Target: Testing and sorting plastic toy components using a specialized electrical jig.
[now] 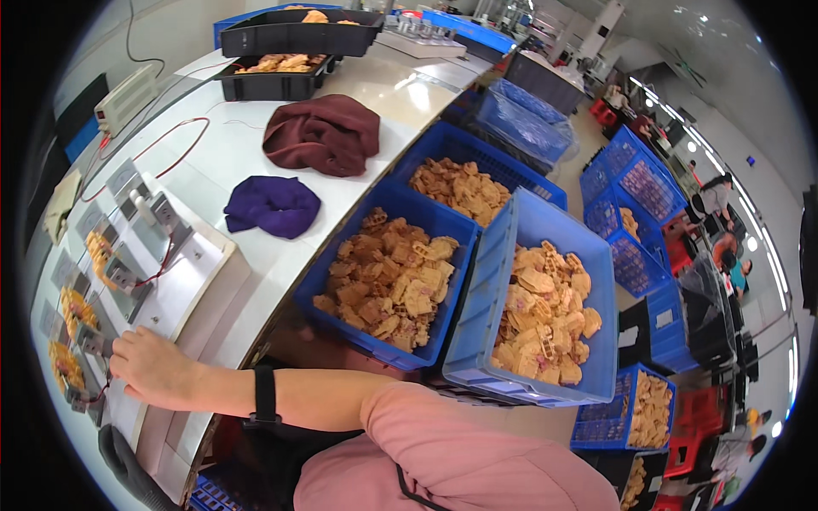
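My right hand (158, 372) reaches over the row of small metal fixtures on a white bench unit (196, 311). Its fingers curl down beside the nearer fixtures, and what lies under the fingertips is hidden. A black band circles that wrist. Tan-yellow moulded pieces sit in several fixtures, among them one piece (100, 255) in a farther fixture, another (77, 311), and one at the near end (64, 366). The fixture farthest up the row (158, 223) shows bare metal and a pale knob. Thin red and black wires run to the fixtures. My left hand is out of view.
On the table lie a purple cloth (273, 206) and a maroon cloth (322, 134). Black trays (298, 36) stand stacked behind them. Beside the table edge are blue crates of tan pieces, including a near crate (464, 255) and a lighter blue crate (601, 298). A dark grey padded object (132, 468) is lower left.
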Action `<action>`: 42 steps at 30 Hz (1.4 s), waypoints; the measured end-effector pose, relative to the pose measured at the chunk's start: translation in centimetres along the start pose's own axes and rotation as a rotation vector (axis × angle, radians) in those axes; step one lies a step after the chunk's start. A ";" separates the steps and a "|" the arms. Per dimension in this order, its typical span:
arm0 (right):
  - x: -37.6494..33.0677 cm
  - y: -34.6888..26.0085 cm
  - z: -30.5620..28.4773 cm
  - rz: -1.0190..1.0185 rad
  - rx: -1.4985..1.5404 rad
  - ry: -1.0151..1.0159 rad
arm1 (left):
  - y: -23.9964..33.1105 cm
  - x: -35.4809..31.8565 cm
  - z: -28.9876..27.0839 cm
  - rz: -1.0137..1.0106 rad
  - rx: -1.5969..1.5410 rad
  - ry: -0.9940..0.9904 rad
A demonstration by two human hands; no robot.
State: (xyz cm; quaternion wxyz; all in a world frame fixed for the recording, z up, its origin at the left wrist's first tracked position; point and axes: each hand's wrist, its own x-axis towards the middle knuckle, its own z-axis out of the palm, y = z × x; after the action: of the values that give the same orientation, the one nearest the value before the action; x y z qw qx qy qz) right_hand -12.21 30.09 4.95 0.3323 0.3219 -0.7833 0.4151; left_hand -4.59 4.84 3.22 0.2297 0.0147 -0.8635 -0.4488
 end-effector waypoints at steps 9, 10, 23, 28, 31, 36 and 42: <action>-0.1 0.2 0.5 0.026 -0.006 -0.015 | 0.0 -0.3 0.1 -0.057 -0.076 0.035; -0.1 0.1 0.5 0.008 -0.003 -0.004 | 0.5 -0.5 0.2 -0.060 -0.075 0.037; -0.1 0.0 0.1 0.037 0.027 -0.004 | 2.8 -1.4 1.1 -0.091 -0.073 0.080; -0.1 0.1 0.2 0.039 0.015 -0.017 | 2.0 -1.3 0.8 -0.110 -0.088 0.064; -0.1 0.3 0.6 0.036 0.009 0.005 | 1.2 -1.0 0.6 -0.108 -0.043 0.073; -0.1 0.6 1.2 0.014 -0.034 0.037 | 0.0 0.3 0.0 -0.047 0.082 0.051; 0.1 0.3 1.3 0.015 -0.034 0.037 | -0.3 0.3 -0.3 -0.053 0.064 0.044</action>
State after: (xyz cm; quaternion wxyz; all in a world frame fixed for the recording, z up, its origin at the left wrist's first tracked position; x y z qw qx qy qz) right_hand -12.80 29.09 4.36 0.3491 0.3025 -0.7865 0.4099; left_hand -4.80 4.41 3.26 0.2362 0.0550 -0.8714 -0.4265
